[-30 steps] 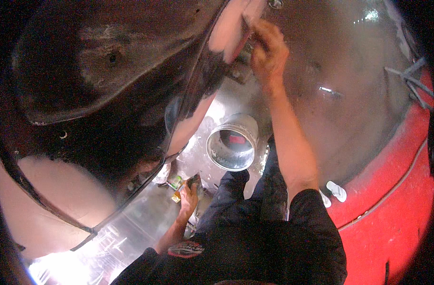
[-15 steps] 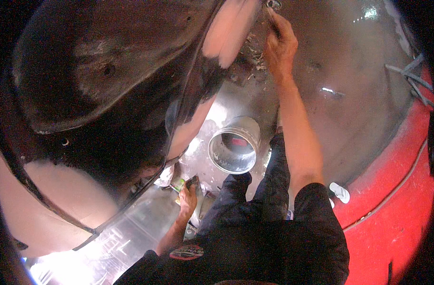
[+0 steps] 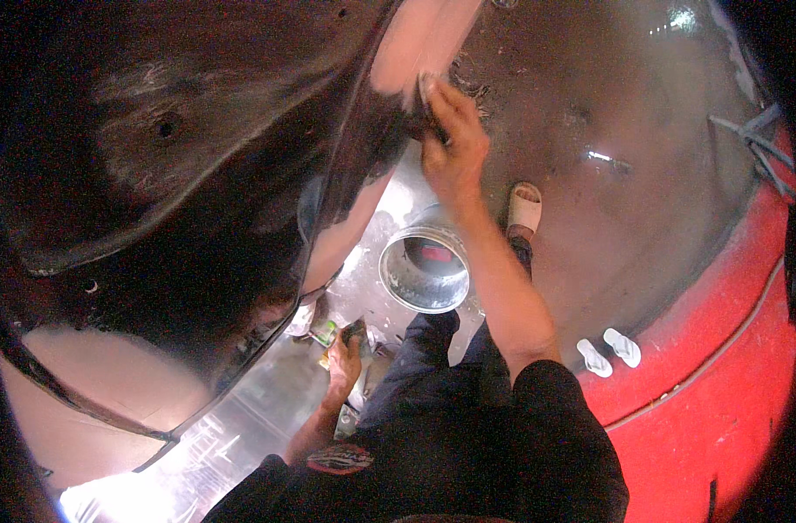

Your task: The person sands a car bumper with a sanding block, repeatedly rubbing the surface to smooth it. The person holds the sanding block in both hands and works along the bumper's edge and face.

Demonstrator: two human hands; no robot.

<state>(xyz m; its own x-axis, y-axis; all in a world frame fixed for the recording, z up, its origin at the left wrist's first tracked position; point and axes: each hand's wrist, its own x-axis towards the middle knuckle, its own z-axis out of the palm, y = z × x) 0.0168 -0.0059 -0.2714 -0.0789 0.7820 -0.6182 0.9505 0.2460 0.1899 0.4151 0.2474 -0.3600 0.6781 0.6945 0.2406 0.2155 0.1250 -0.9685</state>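
Right hand [image 3: 457,155] brought back to lower edge of pink patch [image 3: 422,42] | contact seemingly regained | dark piece [image 3: 354,330] grasped by left hand [image 3: 343,366] | right grip: cannot tell

Dim, grainy; lower left blown out white. Glare spots on floor [image 3: 642,235]. Black panel [image 3: 232,209] shadowed. Fisheye curvature, dark vignetted rim.

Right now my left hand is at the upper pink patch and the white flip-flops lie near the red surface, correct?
Not quite: the head view shows your right hand at the upper pink patch; the white flip-flops do lie near the red surface.
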